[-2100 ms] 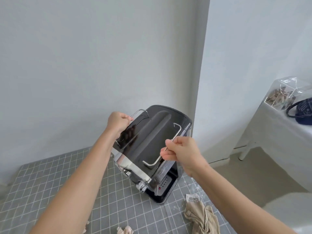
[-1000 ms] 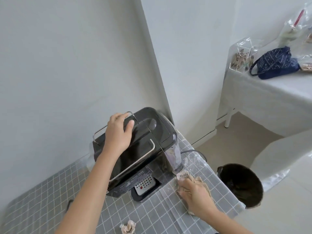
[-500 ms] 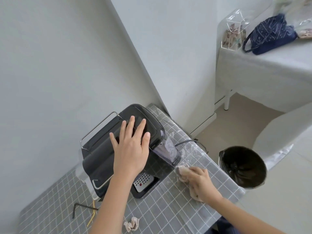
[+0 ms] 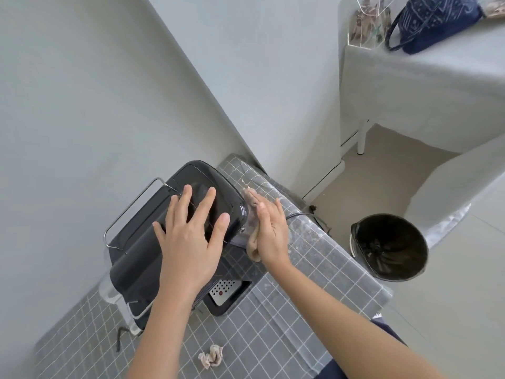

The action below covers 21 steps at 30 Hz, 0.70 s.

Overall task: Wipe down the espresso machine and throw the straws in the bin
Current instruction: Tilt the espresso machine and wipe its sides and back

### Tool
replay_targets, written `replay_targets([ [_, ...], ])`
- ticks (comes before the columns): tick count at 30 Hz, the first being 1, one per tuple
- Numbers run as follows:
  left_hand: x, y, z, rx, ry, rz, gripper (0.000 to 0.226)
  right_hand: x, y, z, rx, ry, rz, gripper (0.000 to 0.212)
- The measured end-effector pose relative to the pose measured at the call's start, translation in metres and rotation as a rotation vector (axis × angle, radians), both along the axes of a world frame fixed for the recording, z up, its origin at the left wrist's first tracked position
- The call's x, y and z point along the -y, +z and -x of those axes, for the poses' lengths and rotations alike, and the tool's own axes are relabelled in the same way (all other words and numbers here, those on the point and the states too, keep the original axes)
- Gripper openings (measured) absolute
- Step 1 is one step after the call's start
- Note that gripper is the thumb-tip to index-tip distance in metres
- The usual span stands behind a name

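Observation:
A black espresso machine [image 4: 142, 250] with chrome rails stands on the grey checked table [image 4: 314, 272] against the wall. My left hand [image 4: 191, 236] lies flat on its top, fingers spread. My right hand [image 4: 272, 231] presses a beige cloth [image 4: 252, 246] against the machine's right side, where the clear water tank sits. A black straw [image 4: 119, 339] lies on the table left of the machine's base. A round bin [image 4: 389, 246] with a black liner stands on the floor beyond the table's right edge.
A crumpled scrap of tissue [image 4: 211, 356] lies near the table's front. The machine's black cord [image 4: 306, 214] runs off the right edge. A white-covered table [image 4: 410, 86] at upper right carries a navy bag [image 4: 434, 20] and a clear box [image 4: 366, 26].
My right hand lifted the beige cloth off the table and brought it up against the machine's right side. My left hand shifted slightly on the top. The view tilted further right and down.

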<state>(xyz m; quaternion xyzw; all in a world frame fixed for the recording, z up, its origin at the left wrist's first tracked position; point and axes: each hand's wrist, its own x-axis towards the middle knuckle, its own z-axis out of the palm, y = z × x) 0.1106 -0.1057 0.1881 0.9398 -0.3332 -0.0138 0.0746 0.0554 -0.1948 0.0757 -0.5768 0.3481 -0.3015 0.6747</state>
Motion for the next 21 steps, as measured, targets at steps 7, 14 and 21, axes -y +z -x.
replay_targets([
  [7,-0.001,-0.003,0.0,0.011,0.0,0.009,0.056,-0.033,0.006,0.011,0.083,-0.101,-0.223,0.042],
  [14,0.0,-0.003,-0.002,0.005,-0.003,0.01,0.055,0.006,-0.004,-0.013,0.187,0.017,-0.322,0.039],
  [21,-0.001,-0.004,-0.002,0.013,-0.005,0.015,0.056,-0.043,-0.014,0.007,-0.019,-0.086,-0.265,0.053],
])
